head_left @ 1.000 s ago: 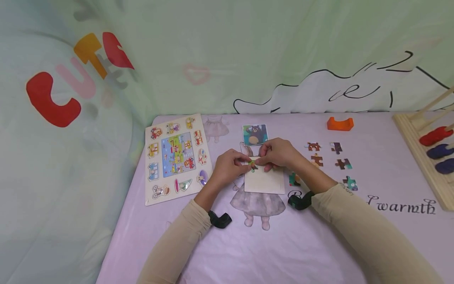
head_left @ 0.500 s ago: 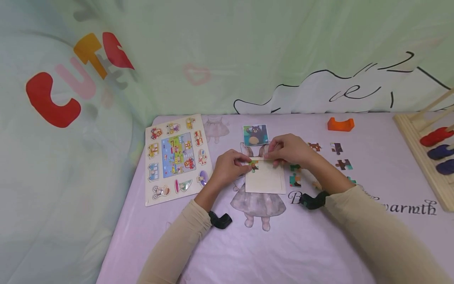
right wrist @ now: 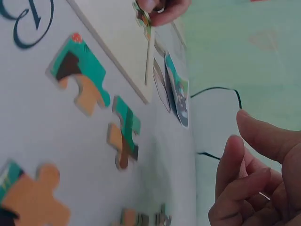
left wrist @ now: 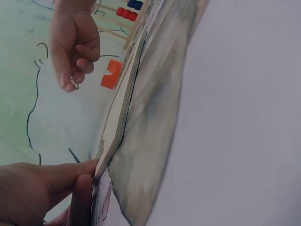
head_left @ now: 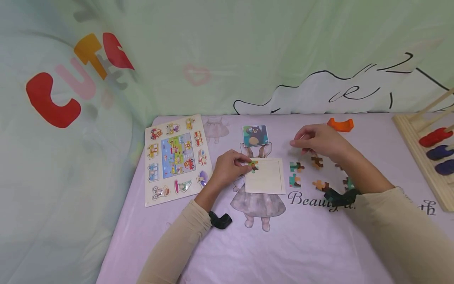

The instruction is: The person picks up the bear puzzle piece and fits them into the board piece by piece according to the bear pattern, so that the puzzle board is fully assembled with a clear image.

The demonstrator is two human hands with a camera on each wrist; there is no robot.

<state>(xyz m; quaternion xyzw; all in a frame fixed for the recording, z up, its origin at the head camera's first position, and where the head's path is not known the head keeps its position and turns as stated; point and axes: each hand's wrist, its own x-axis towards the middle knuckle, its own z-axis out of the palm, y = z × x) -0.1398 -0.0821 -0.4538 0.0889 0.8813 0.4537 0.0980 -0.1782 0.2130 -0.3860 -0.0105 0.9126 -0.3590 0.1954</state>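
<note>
The left hand [head_left: 228, 166] pinches the board [head_left: 266, 178] at far left; the right hand [head_left: 320, 140], loosely curled, seems to hold nothing. Puzzle pieces [right wrist: 89, 62] look light, stiff; better grip by edges.

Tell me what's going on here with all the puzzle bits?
A person's left hand pinches the edge of a pale board, where one puzzle piece sits in the far left corner. Their right hand hangs in the air near the loose pieces, with nothing showing in it. A bear picture lies just beyond the board.
</note>
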